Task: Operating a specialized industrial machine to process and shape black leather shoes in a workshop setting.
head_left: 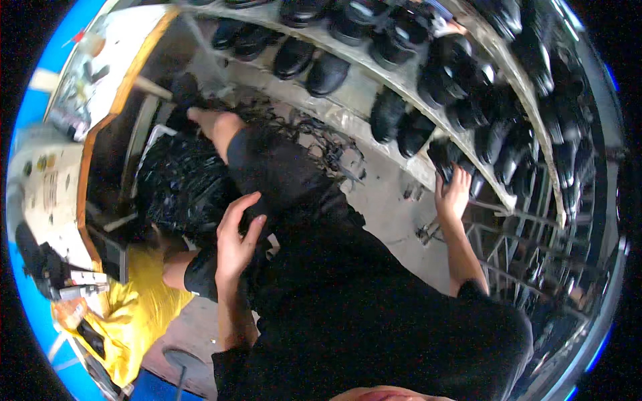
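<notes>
My right hand (455,195) reaches out to the low shelf on the right, its fingers against a black shoe (441,155) at the shelf's end. The thumb lies on one side of the shoe and the fingers on the other. In front of my body, above my lap, my left hand (237,237) holds nothing; its fingers and thumb are apart. Beside the held shoe stand more black shoes, among them a dark pair (388,115) on the same shelf.
A rack of curved shelves (401,80) full of black shoes runs along the far and right sides. A black bag (180,184) of dark scraps sits by my legs. Cut scraps (328,144) litter the floor. At left are a cluttered workbench (57,194) and a yellow bag (144,287).
</notes>
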The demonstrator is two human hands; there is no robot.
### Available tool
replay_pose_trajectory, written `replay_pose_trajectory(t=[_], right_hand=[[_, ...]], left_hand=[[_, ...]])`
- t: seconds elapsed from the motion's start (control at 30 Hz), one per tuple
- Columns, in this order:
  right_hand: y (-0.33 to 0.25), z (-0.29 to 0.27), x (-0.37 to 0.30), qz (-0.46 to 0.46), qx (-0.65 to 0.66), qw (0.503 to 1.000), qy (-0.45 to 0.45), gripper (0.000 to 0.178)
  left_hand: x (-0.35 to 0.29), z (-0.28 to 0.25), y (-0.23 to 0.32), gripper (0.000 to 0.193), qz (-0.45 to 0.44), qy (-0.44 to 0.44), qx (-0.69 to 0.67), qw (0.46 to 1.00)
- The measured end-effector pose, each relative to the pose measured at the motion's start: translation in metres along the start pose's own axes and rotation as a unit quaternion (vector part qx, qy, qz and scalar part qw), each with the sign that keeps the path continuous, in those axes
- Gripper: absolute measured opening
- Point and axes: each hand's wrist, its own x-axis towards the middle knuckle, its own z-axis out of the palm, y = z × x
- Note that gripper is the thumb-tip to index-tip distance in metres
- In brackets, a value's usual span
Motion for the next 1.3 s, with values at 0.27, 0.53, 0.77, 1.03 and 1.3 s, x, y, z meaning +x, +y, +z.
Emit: replay_pose_trajectory(t=[0.27, 0.53, 0.77, 1.03, 1.3], right_hand=[[-0.174, -0.122, 0.052, -0.131, 0.585, 0.792, -0.116, 0.053], [-0.337, -0.029, 0.124, -0.088, 0.850, 0.378, -0.356, 0.074], [-0.400, -0.011, 0.168, -0.078, 0.832, 0.381, -0.396, 0.085], [-0.442, -0.077, 0.207, -0.287, 0.787, 0.459, -0.295, 0.080], [-0.486, -0.117, 0.156, -0.321, 0.741, 0.464, -0.363, 0.070]], left_hand=[[-0.012, -0.016, -0.032, 0.080, -0.105, 0.095, -0.422, 0.896], [-0.050, -0.096, -0.027, 0.089, 0.104, 0.304, -0.471, 0.821], [-0.051, -0.130, 0.018, 0.099, 0.084, 0.387, -0.383, 0.835], [-0.058, -0.119, -0.012, 0.110, 0.070, 0.486, -0.435, 0.755], [-0.093, -0.130, -0.032, 0.119, 0.083, 0.569, -0.474, 0.667]])
